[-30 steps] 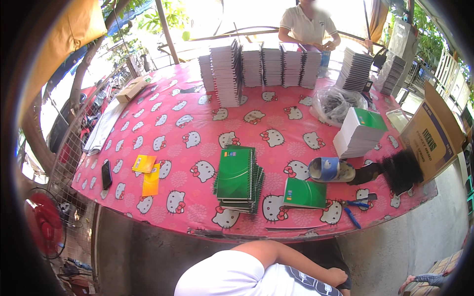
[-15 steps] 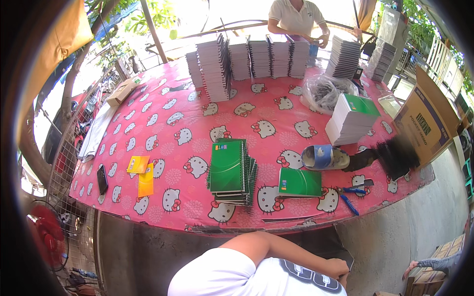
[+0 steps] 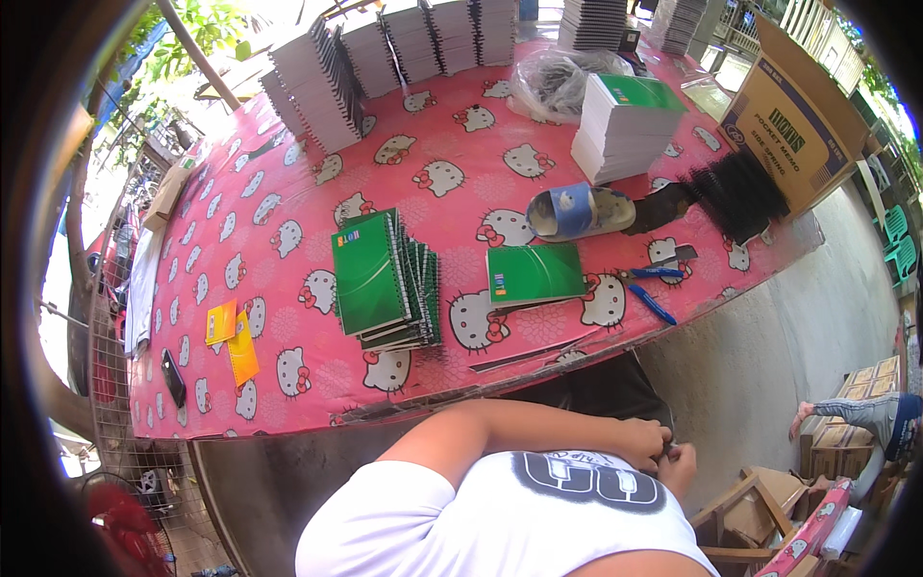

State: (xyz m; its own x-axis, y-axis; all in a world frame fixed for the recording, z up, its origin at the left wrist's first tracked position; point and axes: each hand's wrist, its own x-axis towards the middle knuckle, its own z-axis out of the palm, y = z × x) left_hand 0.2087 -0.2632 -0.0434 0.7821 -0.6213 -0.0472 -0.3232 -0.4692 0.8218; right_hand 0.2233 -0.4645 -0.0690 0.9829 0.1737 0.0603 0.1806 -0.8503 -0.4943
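My left arm bends across my white shirt, and my left hand (image 3: 646,442) is closed at my right side, below the table edge. My right hand (image 3: 679,465) meets it there, fingers pinched together. Whatever lies between the fingers is too small or hidden to name. Beyond them on the table lies a thin pile with a green cover (image 3: 535,273). To its right are blue-handled pliers (image 3: 656,288). Left of it stands a stack of green spiral notebooks (image 3: 370,274), piled unevenly.
Two small yellow-orange notebooks (image 3: 242,358) and a phone (image 3: 174,377) lie at left. Farther right are a blue-strapped slipper (image 3: 577,212), black spiral coils (image 3: 738,197), a green-topped paper stack (image 3: 620,135) and a cardboard box (image 3: 788,130). Notebook stacks (image 3: 317,91) line the back. Another person's leg (image 3: 851,409) shows at right.
My view has turned and dropped, so the table things sit higher and the person across the table is out of view. My right hand now shows beside my left.
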